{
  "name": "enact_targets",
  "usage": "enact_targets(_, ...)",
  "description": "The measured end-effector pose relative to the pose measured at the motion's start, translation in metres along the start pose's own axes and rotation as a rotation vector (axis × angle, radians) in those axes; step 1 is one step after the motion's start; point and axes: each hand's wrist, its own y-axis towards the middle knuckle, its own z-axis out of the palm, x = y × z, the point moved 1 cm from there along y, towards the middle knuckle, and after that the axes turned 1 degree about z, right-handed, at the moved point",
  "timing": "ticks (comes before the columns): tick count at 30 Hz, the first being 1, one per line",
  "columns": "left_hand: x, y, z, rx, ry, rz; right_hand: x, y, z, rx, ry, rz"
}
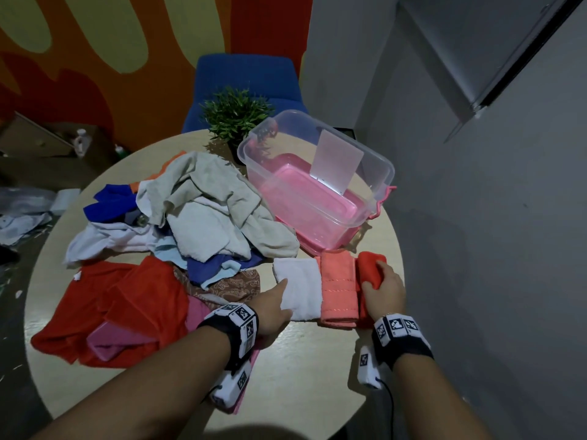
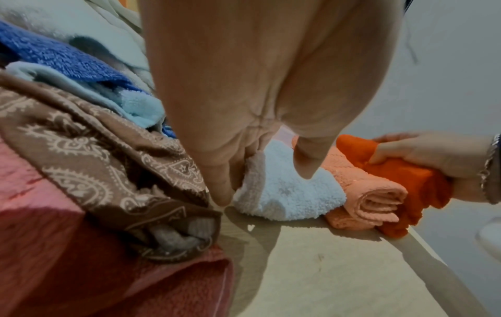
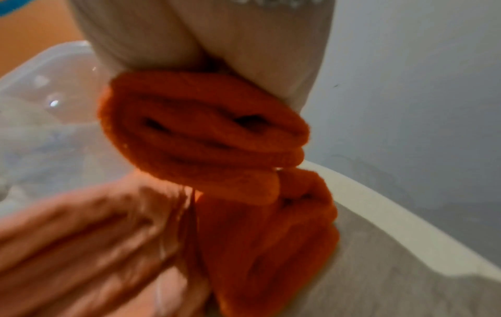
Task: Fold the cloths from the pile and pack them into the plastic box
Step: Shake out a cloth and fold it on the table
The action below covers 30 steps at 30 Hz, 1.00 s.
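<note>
Lying at the table's near edge, three folded cloths sit side by side, long axes toward the box just beyond. We note our right hand curled round the orange cloth, nearest; left hand rests flat-fingered against the white cloth.

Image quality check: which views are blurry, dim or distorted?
Head: dim, wide-angle bending at the edges, box wall hazy. Left wrist: fairly sharp on the white cloth, hand shadow on the table. Right wrist: soft; orange cloth and peach cloth smeared.
</note>
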Motion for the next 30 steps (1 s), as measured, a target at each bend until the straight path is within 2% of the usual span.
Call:
enact_targets(2,0.002,-0.001,0.001,-0.001,0.012,0.002,-0.002,0.004,-0.006,-0.052,-0.031,0.007)
enact_targets(3,0.003,-0.001,0.001,-0.004,0.011,0.004,-0.003,0.004,-0.003,-0.007,-0.114,0.007)
enact_targets(6,0.001,-0.003,0.001,0.001,0.007,0.014,-0.014,-0.001,0.022,0.282,-0.424,0.009)
enact_targets(7,0.001,-0.004,0.001,0.003,0.006,0.017,-0.016,-0.002,0.030,0.331,-0.444,0.023)
enact_targets(10,0.000,-0.007,0.000,0.004,-0.002,0.020,-0.016,0.000,0.042,0.357,-0.421,0.027)
enact_targets(14,-0.003,-0.014,-0.006,0.016,0.026,0.018,-0.015,0.006,0.031,0.398,-0.393,-0.004)
enact_targets(17,-0.007,-0.020,-0.012,-0.059,0.077,0.063,-0.003,0.005,0.016,0.306,-0.447,0.001)
enact_targets(20,-0.005,-0.034,-0.030,-0.255,0.121,0.155,0.027,-0.016,0.009,0.039,-0.415,-0.181)
enact_targets(22,0.003,-0.050,-0.051,-0.300,0.182,0.190,0.050,-0.035,0.014,-0.108,-0.280,-0.339)
enact_targets(23,0.009,-0.058,-0.061,-0.291,0.209,0.193,0.060,-0.044,0.019,-0.123,-0.214,-0.416)
enact_targets(24,0.018,-0.068,-0.072,-0.284,0.247,0.188,0.070,-0.054,0.026,-0.091,-0.149,-0.478)
enact_targets(26,0.042,-0.083,-0.089,-0.343,0.317,0.138,0.089,-0.077,0.043,0.082,-0.055,-0.524)
enact_targets(29,0.086,-0.100,-0.109,-0.515,0.292,0.052,0.111,-0.112,0.074,0.302,-0.096,-0.576)
enact_targets(30,0.102,-0.104,-0.112,-0.508,0.290,0.005,0.116,-0.122,0.086,0.378,-0.130,-0.585)
